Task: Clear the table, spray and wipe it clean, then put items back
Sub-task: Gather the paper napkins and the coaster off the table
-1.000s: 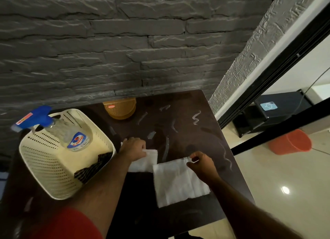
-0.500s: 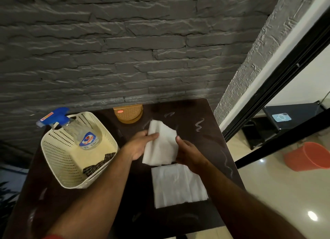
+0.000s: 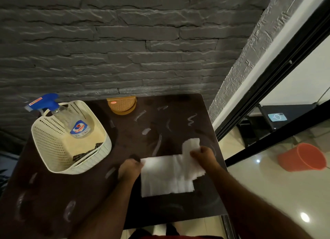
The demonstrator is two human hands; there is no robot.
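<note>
Dark brown counter (image 3: 160, 113) smeared, unwiped. My left grip (image 3: 130, 169) and right grip (image 3: 202, 155) each pinch white paper towels (image 3: 166, 176), apparently readying sheets for wiping.

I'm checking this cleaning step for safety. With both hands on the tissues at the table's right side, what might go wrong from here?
1. The white tissues lie near the table right edge; the right hand pinches them there, so a sideways wipe may drag them off.
2. The cream basket holding the spray bottle sits by the left edge; a wide sweep by the left hand could nudge it.
3. White streaks remain across the far tabletop, easily missed.
</note>
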